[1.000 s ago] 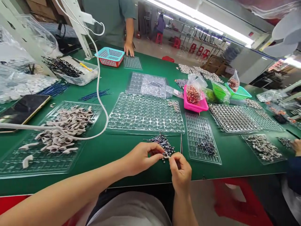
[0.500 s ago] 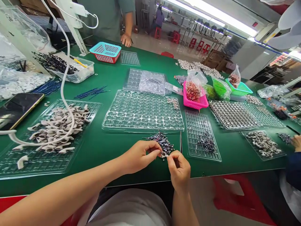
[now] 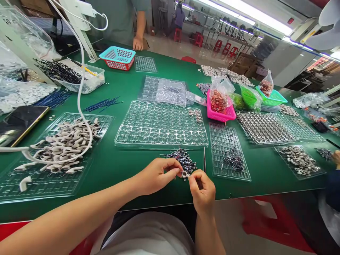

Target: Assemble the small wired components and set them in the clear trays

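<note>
Between my two hands is a small white earbud shell with a dark round opening facing up. My right hand pinches its stem end between thumb and forefinger. From the other side, my left hand is closed, its thumb and forefinger at the shell's rim; whether they also grip a fine part is too small to tell. Just beyond the fingers lies a pile of small wired parts, partly hidden by my left hand. A pair of tweezers rests on the green table right of the pile.
A clear moulded tray holds a few white pieces at its right corner. Shells are heaped on a left tray, crossed by a white cable. Rightward are a tray of wired parts and a pink basket. A co-worker's hand is far right.
My hands and the shell stay nearly in place. The white cable at left has swung to the right. The co-worker's hand at far right has shifted slightly.
</note>
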`<action>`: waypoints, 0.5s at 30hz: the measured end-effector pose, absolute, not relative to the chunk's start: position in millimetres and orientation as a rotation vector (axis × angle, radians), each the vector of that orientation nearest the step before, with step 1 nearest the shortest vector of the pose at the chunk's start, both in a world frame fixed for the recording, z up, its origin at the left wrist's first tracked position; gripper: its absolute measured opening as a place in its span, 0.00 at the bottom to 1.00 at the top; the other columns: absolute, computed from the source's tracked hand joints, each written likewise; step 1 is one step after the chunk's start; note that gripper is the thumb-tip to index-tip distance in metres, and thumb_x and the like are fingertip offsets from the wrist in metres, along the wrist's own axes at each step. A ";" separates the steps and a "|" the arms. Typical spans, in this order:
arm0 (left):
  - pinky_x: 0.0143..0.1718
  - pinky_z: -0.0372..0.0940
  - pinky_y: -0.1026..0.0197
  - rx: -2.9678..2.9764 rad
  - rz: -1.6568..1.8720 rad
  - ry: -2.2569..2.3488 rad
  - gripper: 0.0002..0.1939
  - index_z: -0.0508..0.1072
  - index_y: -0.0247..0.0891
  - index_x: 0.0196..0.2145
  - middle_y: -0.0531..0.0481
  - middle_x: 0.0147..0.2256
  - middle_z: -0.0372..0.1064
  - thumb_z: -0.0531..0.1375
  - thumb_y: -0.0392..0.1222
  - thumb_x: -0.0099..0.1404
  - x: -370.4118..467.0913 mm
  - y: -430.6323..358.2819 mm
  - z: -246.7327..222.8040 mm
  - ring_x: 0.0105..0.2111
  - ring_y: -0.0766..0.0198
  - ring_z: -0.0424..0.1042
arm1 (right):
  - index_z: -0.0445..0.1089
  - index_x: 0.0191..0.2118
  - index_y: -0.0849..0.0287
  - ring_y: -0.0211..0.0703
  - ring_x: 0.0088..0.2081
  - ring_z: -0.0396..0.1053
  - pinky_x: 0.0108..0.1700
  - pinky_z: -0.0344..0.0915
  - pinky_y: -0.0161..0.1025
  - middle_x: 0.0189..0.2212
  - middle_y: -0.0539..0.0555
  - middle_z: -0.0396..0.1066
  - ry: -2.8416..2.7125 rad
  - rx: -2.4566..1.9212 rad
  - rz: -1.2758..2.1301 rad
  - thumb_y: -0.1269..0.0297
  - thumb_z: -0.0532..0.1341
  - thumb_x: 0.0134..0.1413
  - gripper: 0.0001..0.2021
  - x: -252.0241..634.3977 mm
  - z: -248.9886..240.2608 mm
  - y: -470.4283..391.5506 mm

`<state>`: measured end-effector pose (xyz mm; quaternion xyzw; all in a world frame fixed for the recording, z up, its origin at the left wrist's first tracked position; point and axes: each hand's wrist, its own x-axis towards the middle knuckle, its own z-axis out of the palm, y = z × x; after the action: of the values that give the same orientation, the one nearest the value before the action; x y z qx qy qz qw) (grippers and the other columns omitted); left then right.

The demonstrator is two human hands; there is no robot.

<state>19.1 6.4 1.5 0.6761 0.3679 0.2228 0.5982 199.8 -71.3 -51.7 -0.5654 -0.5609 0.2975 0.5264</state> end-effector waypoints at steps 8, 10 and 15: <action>0.40 0.70 0.59 1.460 0.547 0.842 0.16 0.75 0.34 0.40 0.45 0.36 0.77 0.54 0.48 0.69 16.6 13.7 3.9 0.36 0.60 0.74 | 0.63 0.27 0.57 0.33 0.25 0.59 0.28 0.57 0.31 0.24 0.45 0.61 -1.382 -1.393 0.665 0.66 0.57 0.61 0.10 198.7 -51.7 -71.6; 0.40 0.70 0.59 1.509 0.499 0.855 0.16 0.76 0.33 0.41 0.44 0.37 0.78 0.57 0.49 0.67 18.3 11.3 7.3 0.37 0.59 0.75 | 0.63 0.28 0.56 0.34 0.25 0.60 0.28 0.58 0.31 0.24 0.45 0.62 -1.442 -1.402 0.624 0.65 0.58 0.62 0.10 199.0 -51.2 -72.6; 0.35 0.68 0.62 1.726 0.380 0.891 0.14 0.79 0.33 0.41 0.44 0.35 0.79 0.63 0.44 0.62 20.3 -1.4 16.9 0.34 0.59 0.75 | 0.69 0.32 0.55 0.35 0.26 0.68 0.30 0.65 0.31 0.26 0.47 0.70 -1.613 -1.358 0.493 0.62 0.60 0.61 0.07 205.5 -54.2 -73.3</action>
<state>20.3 -1.4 16.9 0.7288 0.3762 0.1603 0.5491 205.5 -73.3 -54.2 -0.5538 -0.6578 0.2009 0.4692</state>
